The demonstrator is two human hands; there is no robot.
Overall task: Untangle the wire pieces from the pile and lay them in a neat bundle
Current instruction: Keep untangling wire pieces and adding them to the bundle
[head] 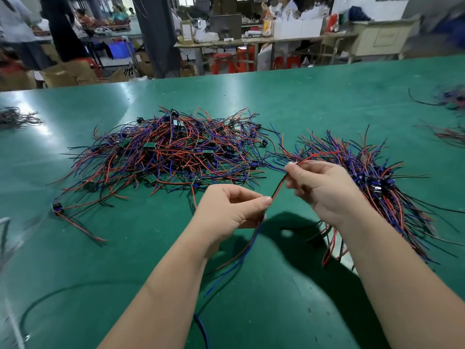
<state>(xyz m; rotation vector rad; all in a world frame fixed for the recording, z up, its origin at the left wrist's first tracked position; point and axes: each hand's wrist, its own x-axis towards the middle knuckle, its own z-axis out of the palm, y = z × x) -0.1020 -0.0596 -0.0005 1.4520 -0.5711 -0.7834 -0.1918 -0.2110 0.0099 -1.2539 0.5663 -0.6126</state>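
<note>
A green desk (100, 260) was seen from above the person's own forearms. A tangled pile (171, 152) of red, blue and black wires with small black plugs sprawled across the middle of the desk, toward the far edge and left of the hands. A combed bundle (372, 177) lay toward the right edge, its plugs gathered together and its wire ends fanning out. Between the two, raised above the desk, both hands held one wire piece (278, 188). The left hand (226, 210) was lower and closer to the near edge, its fingers (264, 201) pinching the piece between thumb and forefinger. The right hand (324, 190) was higher, just beside the bundle, its fingers pinching the same piece farther along. The piece ran slantwise from lower left to upper right between the pinches. Its red end arched on over the bundle, and its blue, red and black tails hung from the left hand toward the near edge. The right hand seemed better placed to lay it down along the bundle's length.
</note>
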